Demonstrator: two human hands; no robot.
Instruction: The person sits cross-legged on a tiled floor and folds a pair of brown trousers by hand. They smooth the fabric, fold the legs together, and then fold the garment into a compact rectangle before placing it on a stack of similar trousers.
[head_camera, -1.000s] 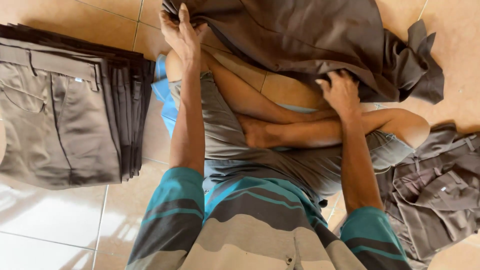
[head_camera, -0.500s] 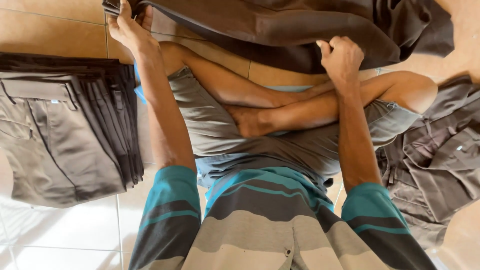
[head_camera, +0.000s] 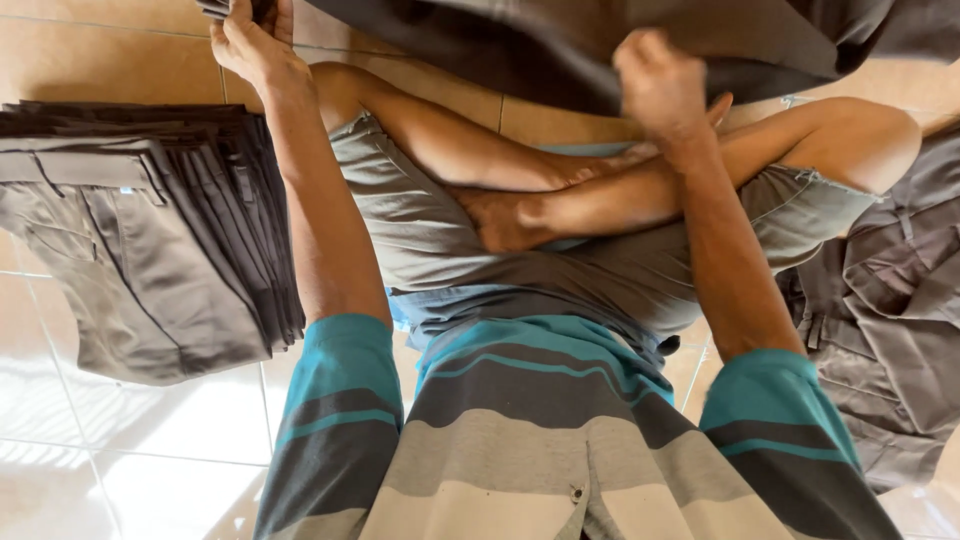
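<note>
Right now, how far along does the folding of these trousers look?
Done: a neat stack of folded trousers lies on the tiled floor to the person's left. In hand: the left hand and right hand both grip one dark garment, held up and spread over the crossed legs. Left: a loose heap of unfolded trousers on the right.

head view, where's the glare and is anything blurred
Head view: bright glare washes out the floor tiles at lower left, below the stack of folded trousers, which is sharp. The right hand is motion-blurred where it grips the dark garment; the left hand at the top edge is clearer. The loose pile of trousers at right lies in duller light.
</note>
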